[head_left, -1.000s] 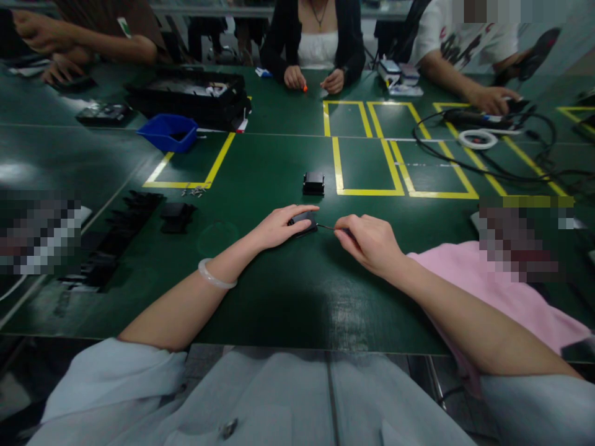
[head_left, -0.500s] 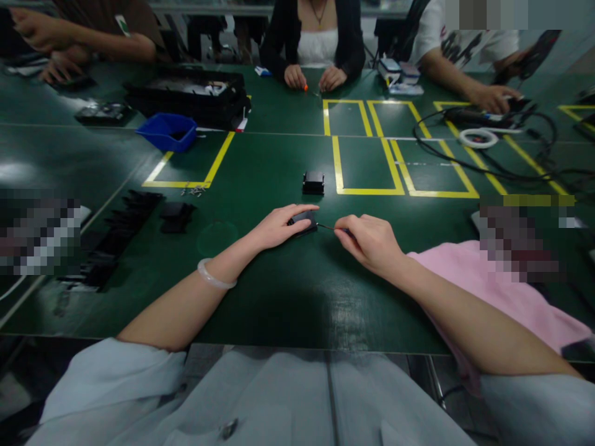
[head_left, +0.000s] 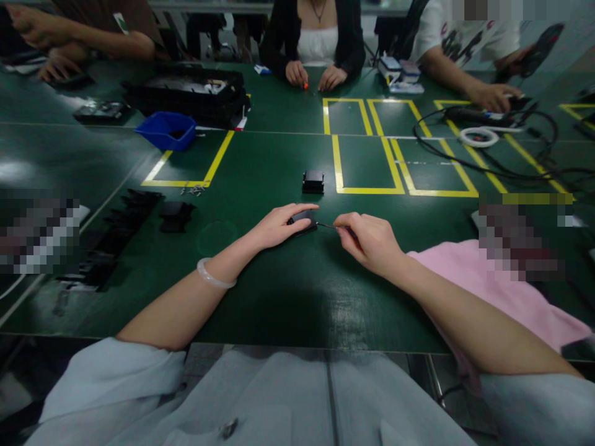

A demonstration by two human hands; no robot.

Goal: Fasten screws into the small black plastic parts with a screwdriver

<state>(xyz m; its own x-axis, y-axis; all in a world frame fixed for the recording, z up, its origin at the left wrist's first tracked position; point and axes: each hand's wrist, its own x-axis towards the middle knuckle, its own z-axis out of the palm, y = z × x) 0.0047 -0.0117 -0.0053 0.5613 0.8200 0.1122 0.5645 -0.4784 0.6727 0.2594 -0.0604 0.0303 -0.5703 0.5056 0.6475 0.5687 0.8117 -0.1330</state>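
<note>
My left hand (head_left: 281,225) grips a small black block-shaped part (head_left: 304,222) against the green table, thumb on the near side and fingers along the far side. My right hand (head_left: 369,240) is closed around a screwdriver; its thin metal shaft (head_left: 327,225) points left and its tip meets the right end of the part. The fist hides most of the handle. Just beyond my hands stands a second black part (head_left: 313,181) with small bright spots at its sides.
Left of me lie a row of black parts (head_left: 111,241), another black piece (head_left: 175,216) and loose screws (head_left: 194,189). A blue bin (head_left: 166,130) sits by stacked black trays (head_left: 186,99). At right are a pink cloth (head_left: 488,279) and cables (head_left: 493,167). Several co-workers sit opposite.
My right hand has shifted very slightly, with the screwdriver tip still at the part's right end. My left hand keeps its hold.
</note>
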